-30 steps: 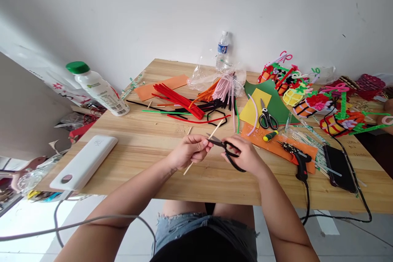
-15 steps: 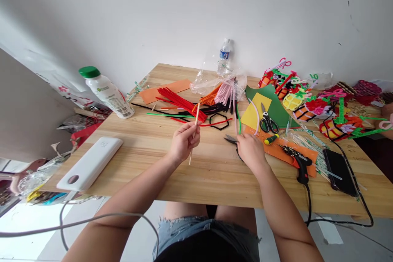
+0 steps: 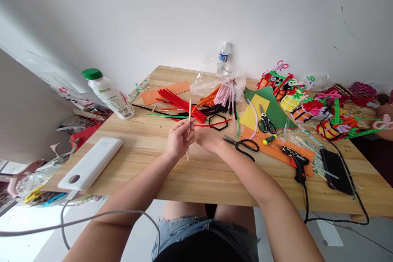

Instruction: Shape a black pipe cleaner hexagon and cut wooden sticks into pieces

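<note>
My left hand [image 3: 179, 137] is closed around a thin wooden stick [image 3: 189, 108], which stands nearly upright. Right beside it, my right hand [image 3: 207, 137] meets the left fingers near the stick; its fingertips are partly hidden, and whether they hold anything does not show. Black-handled scissors [image 3: 245, 145] lie on the wooden table to the right of my right hand. Behind the hands are red pipe cleaners [image 3: 181, 104], a pink bundle [image 3: 225, 92] and a black hexagonal loop [image 3: 217, 122].
At the left are a white power bank [image 3: 92, 163] and a green-capped bottle [image 3: 109, 96]. On the right lie more scissors [image 3: 267, 120], a glue gun [image 3: 299, 166], a phone [image 3: 336, 170] and several colourful crafts [image 3: 313, 108]. A person's arm shows at the far right.
My right hand has left the black-handled scissors and moved left to meet my left hand. The stick is now more upright.
</note>
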Demonstrator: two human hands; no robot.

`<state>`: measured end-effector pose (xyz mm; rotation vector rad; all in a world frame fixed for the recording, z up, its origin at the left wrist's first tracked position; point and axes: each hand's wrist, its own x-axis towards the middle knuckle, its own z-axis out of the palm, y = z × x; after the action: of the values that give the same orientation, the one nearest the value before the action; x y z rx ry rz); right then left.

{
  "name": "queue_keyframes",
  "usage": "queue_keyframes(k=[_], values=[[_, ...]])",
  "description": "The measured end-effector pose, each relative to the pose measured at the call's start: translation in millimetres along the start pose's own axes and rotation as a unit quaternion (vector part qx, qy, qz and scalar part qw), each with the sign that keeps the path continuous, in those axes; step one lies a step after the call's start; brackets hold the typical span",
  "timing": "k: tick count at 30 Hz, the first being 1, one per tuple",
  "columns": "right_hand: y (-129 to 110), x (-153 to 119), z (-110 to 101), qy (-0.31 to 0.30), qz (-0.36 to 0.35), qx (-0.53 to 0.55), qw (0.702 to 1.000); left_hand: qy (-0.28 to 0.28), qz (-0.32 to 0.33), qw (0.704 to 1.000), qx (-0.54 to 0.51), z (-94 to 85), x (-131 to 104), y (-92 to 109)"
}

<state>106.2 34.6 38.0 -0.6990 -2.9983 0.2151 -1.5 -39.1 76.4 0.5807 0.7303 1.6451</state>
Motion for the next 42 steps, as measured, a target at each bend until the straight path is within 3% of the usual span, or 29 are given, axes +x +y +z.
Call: queue_keyframes(k=[4,7,8,10,12,13,15,22,42], values=[[-0.9,-13.6,-2.4,0.028,0.093,0.110,0.989,-0.067,-0.060,0.996,-0.015,3.4,-4.8,-5.0],[6.2,-40.0,-11.6,0.106,0.167,0.193,0.961,-0.096,-0.085,0.992,-0.010,5.1,-9.4,-8.4],[8.8,-49.7,-16.4,0.166,0.197,0.280,0.925,-0.105,-0.094,0.990,-0.004,5.5,-11.1,-9.4],[12.4,-67.2,-28.1,0.260,0.235,0.484,0.802,-0.121,-0.107,0.987,0.011,6.2,-14.4,-11.3],[11.9,-79.2,-40.2,0.297,0.210,0.627,0.689,-0.132,-0.112,0.985,0.024,7.0,-17.6,-13.8],[10.0,-82.8,-45.5,0.302,0.193,0.667,0.653,-0.137,-0.112,0.984,0.030,7.3,-19.0,-15.2],[4.1,-85.5,-52.7,0.300,0.173,0.708,0.615,-0.149,-0.114,0.981,0.042,7.7,-21.2,-18.1],[-7.6,-81.4,-50.3,0.294,0.181,0.728,0.592,-0.165,-0.129,0.975,0.068,4.9,-23.5,-28.2],[-8.2,-79.3,-46.5,0.279,0.183,0.723,0.605,-0.161,-0.124,0.976,0.078,5.7,-25.0,-30.8]])
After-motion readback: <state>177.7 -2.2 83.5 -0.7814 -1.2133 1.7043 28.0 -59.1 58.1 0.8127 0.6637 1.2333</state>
